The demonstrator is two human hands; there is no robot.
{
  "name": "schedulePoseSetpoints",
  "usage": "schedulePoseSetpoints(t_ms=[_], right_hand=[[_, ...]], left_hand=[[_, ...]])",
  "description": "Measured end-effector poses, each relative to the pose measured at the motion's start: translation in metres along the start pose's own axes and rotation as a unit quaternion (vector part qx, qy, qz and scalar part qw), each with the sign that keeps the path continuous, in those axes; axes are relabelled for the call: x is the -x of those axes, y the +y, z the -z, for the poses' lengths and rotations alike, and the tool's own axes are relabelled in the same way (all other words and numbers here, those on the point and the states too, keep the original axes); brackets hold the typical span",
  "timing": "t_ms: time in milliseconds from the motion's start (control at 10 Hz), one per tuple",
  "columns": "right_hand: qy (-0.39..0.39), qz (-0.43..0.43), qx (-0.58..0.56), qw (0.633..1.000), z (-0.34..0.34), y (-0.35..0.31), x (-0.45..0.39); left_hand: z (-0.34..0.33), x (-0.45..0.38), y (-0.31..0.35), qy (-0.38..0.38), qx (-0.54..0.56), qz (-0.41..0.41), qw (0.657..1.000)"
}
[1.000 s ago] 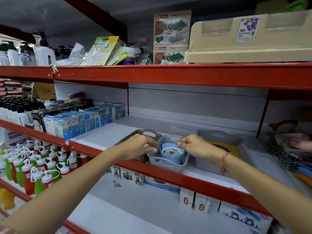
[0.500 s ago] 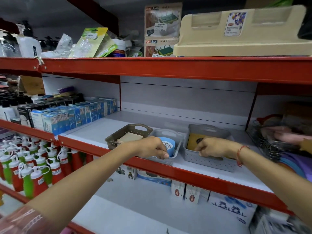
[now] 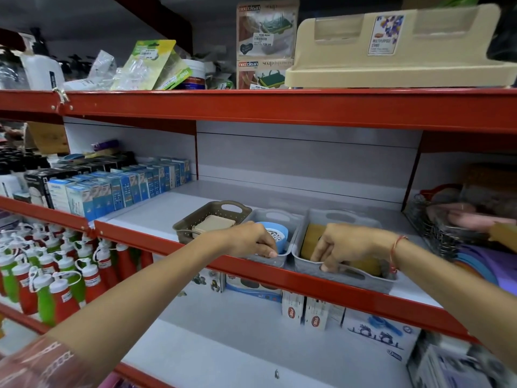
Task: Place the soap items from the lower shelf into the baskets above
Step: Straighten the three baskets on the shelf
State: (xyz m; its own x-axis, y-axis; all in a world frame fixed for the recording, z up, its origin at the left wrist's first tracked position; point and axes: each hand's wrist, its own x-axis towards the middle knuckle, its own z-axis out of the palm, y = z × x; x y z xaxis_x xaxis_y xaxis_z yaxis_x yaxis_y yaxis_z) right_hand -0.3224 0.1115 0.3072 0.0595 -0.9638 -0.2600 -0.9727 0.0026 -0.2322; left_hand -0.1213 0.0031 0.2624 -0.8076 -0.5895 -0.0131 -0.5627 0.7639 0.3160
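Note:
Three small baskets stand side by side on the middle shelf. The brown basket (image 3: 207,212) on the left holds a beige soap dish (image 3: 214,224). The middle grey basket (image 3: 291,219) holds a blue round soap dish (image 3: 275,236); my left hand (image 3: 249,239) grips its front rim. The right grey basket (image 3: 344,275) holds a yellow soap dish (image 3: 313,240); my right hand (image 3: 344,246) grips its front rim, fingers hooked inside. On the lower shelf stand small boxed items (image 3: 313,313) and a blue box (image 3: 253,291).
The red shelf edge (image 3: 307,287) runs just below the baskets. Blue boxes (image 3: 123,189) fill the shelf's left part. A wire basket (image 3: 436,228) sits at the right. Squeeze bottles (image 3: 50,273) hang at the lower left. A beige stand (image 3: 400,49) is on the top shelf.
My right hand moved from the middle basket to the right basket's front rim. My left hand slid from the brown basket onto the middle basket's front rim.

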Motion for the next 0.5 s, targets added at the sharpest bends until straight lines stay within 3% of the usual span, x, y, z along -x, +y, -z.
schedulePoseSetpoints(t_ms=[200,300,400,500], right_hand=[[-0.019,-0.014,0.016,1.000,0.001,-0.004,0.000],[0.020,0.004,0.041,0.999,0.004,-0.015,0.001],[0.187,0.038,0.043,0.981,0.014,-0.031,0.003],[0.347,0.089,0.019,0.933,0.026,-0.057,0.007]], left_hand=[[0.001,0.001,0.002,-0.005,-0.004,0.002,1.000],[0.006,0.005,0.008,-0.017,-0.021,0.006,1.000],[0.025,0.008,0.015,0.041,-0.037,-0.004,0.998],[0.054,0.019,0.025,0.173,-0.075,-0.017,0.982]])
